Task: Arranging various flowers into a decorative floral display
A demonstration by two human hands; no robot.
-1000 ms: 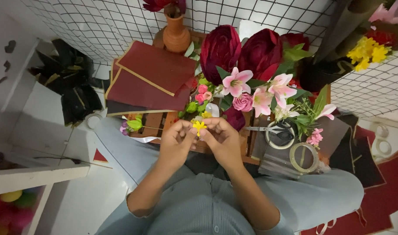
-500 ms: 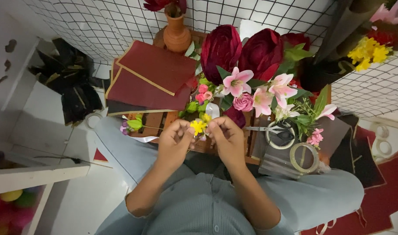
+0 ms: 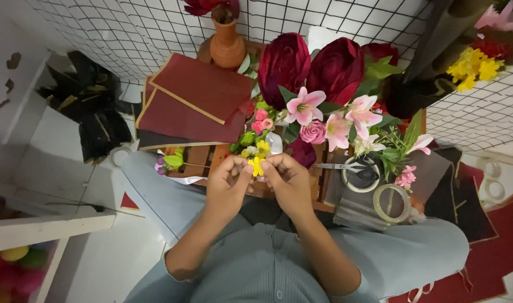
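My left hand (image 3: pixel 227 185) and my right hand (image 3: pixel 287 182) meet in front of me, fingertips together on a small yellow artificial flower (image 3: pixel 256 165). Both hands pinch it over a low wooden crate table (image 3: pixel 197 160). Just beyond lie pink lilies (image 3: pixel 324 112), a small pink rose (image 3: pixel 312 132), and two large dark red blooms (image 3: pixel 310 64). Small pink and green sprigs (image 3: pixel 251 132) sit right behind the yellow flower.
Dark red wrapping sheets (image 3: pixel 189 101) lie at the left of the crate. Scissors (image 3: pixel 346 167) and tape rolls (image 3: pixel 392 203) rest at the right. A terracotta vase (image 3: pixel 227 45) stands at the back against a wire grid wall (image 3: pixel 99 33). Black wrapping (image 3: pixel 94 118) lies on the floor at the left.
The hands have stayed in place; the fingers shifted slightly around the yellow flower, which now sits a little more to the right between them.
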